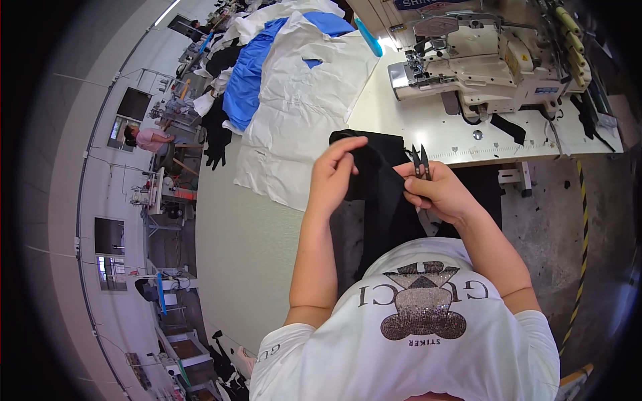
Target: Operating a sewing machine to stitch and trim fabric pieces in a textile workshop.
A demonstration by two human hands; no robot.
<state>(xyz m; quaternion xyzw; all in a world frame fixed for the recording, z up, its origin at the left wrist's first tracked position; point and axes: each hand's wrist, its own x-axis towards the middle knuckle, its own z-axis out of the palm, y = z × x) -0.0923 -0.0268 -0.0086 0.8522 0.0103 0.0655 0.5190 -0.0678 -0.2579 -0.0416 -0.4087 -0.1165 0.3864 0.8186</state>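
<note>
You are holding a black garment (pixel 374 200) up at centre frame. Your left hand (pixel 332 177) is pinching its top edge; your right hand (pixel 438 194) is gripping the cloth and small thread snips (pixel 420 162). Beyond, at one o'clock, a sewing machine (pixel 481 63) is sitting on the worktop (pixel 414 127); at eleven o'clock, white and blue fabric (pixel 301 87) is lying piled.

Garment workshop / sewing factory floor. Evidence: industrial sewing machine (pixel 481 60) w/ thread cones (pixel 575 40) on a long white worktable (pixel 428 127); stacks of cut white fabric (pixel 301 100) & blue fabric (pixel 251 80) along the table; more sewing stations (pixel 170 107) in rows, another worker (pixel 150 139) seated; bare concrete floor (pixel 542 220) w/ yellow-black hazard tape (pixel 580 267).
</note>
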